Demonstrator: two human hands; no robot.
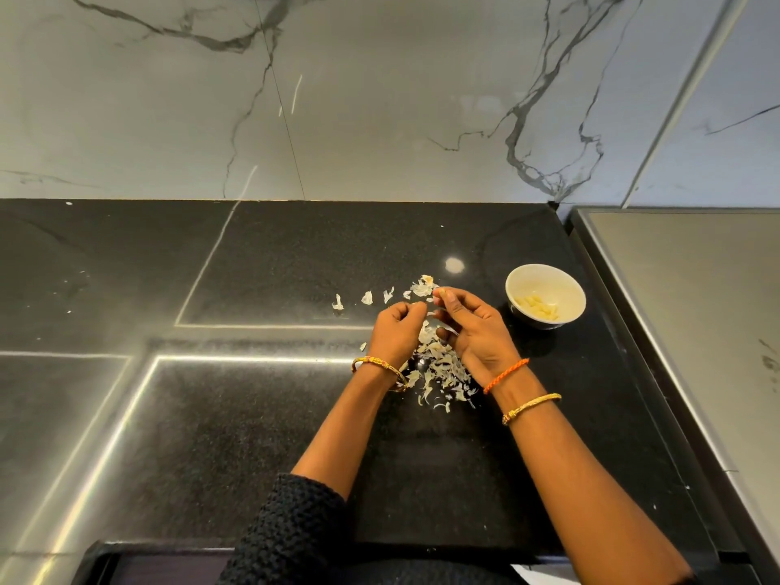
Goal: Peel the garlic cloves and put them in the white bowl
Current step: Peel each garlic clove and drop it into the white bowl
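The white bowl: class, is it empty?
No: the white bowl holds several peeled garlic cloves lying at its bottom.

**Room to move on the black counter**

We see open black countertop to the left and front of our 2 hands. To the right, the white bowl stands near the right hand, with bare counter between them. Garlic skins litter the surface under and beyond both hands. The marble wall closes the back, and a raised grey ledge bounds the right side.
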